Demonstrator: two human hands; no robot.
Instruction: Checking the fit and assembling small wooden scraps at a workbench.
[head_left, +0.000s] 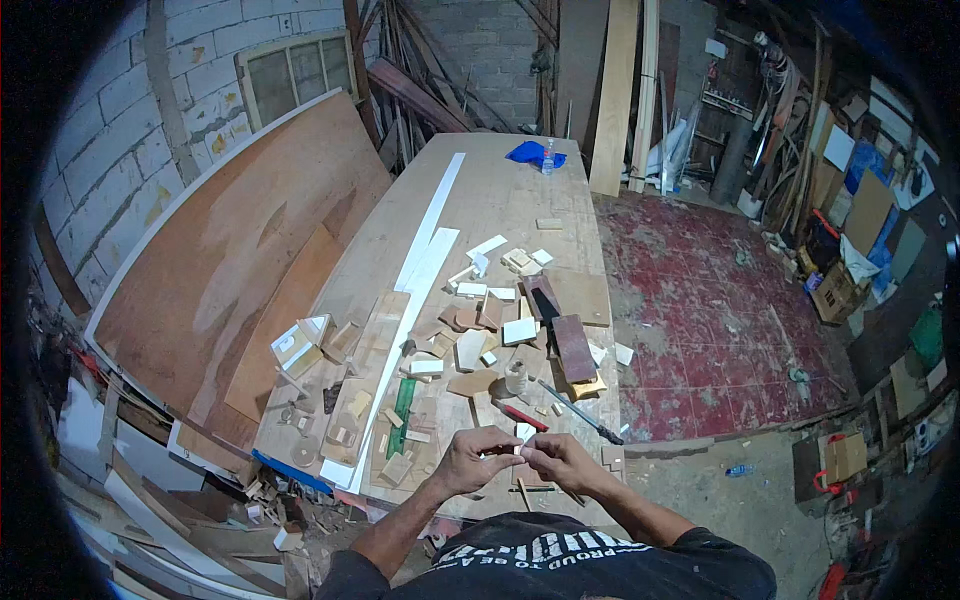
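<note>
My left hand (pixel 478 461) and my right hand (pixel 562 463) meet near the front edge of the wooden worktable (pixel 480 185). Their fingertips are pinched together around a small white piece (pixel 524 431), partly hidden by the fingers, so its exact kind is unclear. Just beyond my hands lies a red-handled tool (pixel 521 417). To its right a long thin tool with a dark end (pixel 582 412) lies slantwise. A pale spool-like roll (pixel 516 377) stands behind them. Left of my hands is a green strip (pixel 401 416) among wood offcuts.
Wood blocks, including a white-faced one (pixel 519 331), crowd the table's middle. Dark brown pieces (pixel 573 349) lie at its right edge. Long white strips (pixel 427 258) run along the left. A bottle (pixel 548 157) stands by a blue cloth (pixel 526 152). A large panel (pixel 250 240) leans at left.
</note>
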